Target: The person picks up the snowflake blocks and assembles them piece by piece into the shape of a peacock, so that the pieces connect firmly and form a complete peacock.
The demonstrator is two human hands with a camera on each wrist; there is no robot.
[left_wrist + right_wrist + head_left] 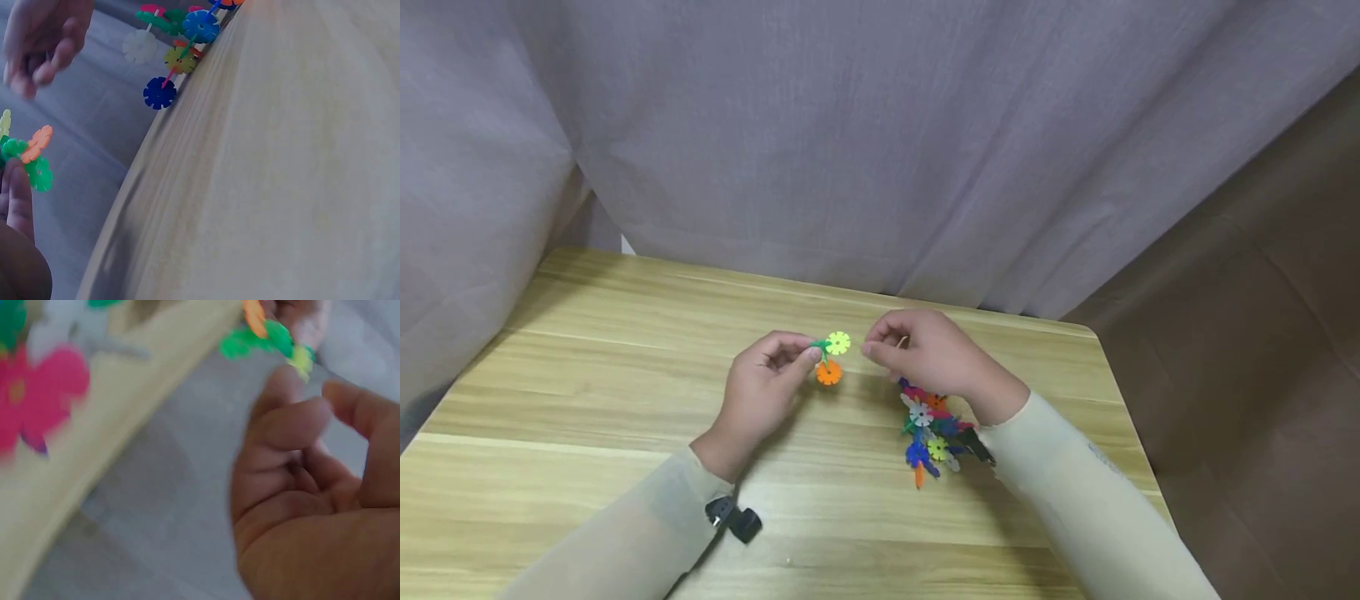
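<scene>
Left grip: I am pinching a small cluster of snowflake discs (829,357) in my left hand (765,385), thumb and fingertips curled on its green middle piece, a yellow disc on top and an orange one below, all lifted off the table.
Right grip: my right hand (928,354) is hovering just beside the cluster with fingers loosely curled; I am seeing nothing between them, though the right wrist view is blurred.
Doing it well: I am judging that the left pinch should stay on the green hub, leaving the outer slots free, and that the right fingers should come in level with a slot.
Spare pieces: the pile of loose discs (934,435) is lying on the wooden table (625,333) under my right wrist.
Beyond: a grey curtain (880,125) is hanging behind the table's far edge.
</scene>
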